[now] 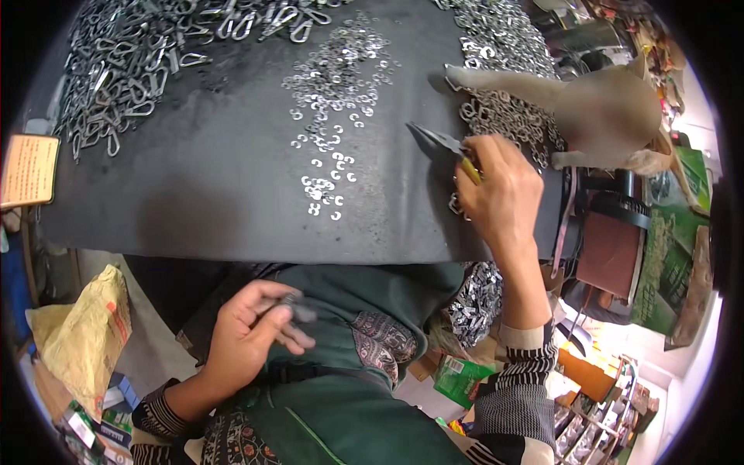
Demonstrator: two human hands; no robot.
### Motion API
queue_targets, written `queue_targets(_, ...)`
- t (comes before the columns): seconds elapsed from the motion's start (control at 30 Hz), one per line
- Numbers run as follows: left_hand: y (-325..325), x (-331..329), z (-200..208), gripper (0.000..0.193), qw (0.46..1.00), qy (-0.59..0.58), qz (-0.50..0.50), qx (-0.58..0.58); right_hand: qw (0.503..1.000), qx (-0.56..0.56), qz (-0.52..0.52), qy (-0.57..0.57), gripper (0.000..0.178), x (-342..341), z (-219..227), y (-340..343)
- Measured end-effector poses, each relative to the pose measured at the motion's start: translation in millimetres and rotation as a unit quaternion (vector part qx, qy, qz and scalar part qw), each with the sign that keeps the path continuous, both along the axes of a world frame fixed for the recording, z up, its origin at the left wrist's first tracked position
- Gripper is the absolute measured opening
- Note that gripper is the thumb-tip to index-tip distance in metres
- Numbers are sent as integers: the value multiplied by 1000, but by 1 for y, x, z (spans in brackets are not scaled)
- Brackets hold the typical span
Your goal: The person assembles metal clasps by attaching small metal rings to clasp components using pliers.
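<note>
My right hand (502,186) is closed around needle-nose pliers (443,141) with yellow grips, just above the right part of the dark table. Their tips point up and left, toward the small C-shaped metal rings (335,177) scattered down the middle of the tabletop. Over my lap, below the table edge, my left hand (256,329) is closed on a small dark grey piece (298,308). Motion smears that piece and the fingertips, so its kind cannot be made out. Metal snap hooks (116,93) lie heaped along the table's far left.
A cat (604,116) stretches a foreleg over the brownish metal rings (504,116) at right. Shiny metal parts (504,35) are piled behind them. More metal pieces (477,302) fill a bag beside my lap. A yellow sack (89,333) stands at left.
</note>
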State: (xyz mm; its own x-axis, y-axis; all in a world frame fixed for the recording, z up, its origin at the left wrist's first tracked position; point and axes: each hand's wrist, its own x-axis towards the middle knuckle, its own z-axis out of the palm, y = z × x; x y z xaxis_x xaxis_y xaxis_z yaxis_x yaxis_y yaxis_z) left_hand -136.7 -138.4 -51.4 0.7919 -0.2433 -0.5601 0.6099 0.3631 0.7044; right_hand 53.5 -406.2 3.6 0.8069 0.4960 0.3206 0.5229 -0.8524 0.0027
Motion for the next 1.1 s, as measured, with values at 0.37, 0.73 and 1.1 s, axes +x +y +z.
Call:
queue_targets(0.37,-2,41,37,25,983,-167,-8,81,843,231,187,448,26,-65,20,65)
queue_targets(0.73,1,28,35,22,993,-107,-42,15,951,68,170,248,41,-78,40,73)
queue_targets(1.1,8,12,23,19,994,-79,-79,-15,984,-137,45,105,35,-80,36,64)
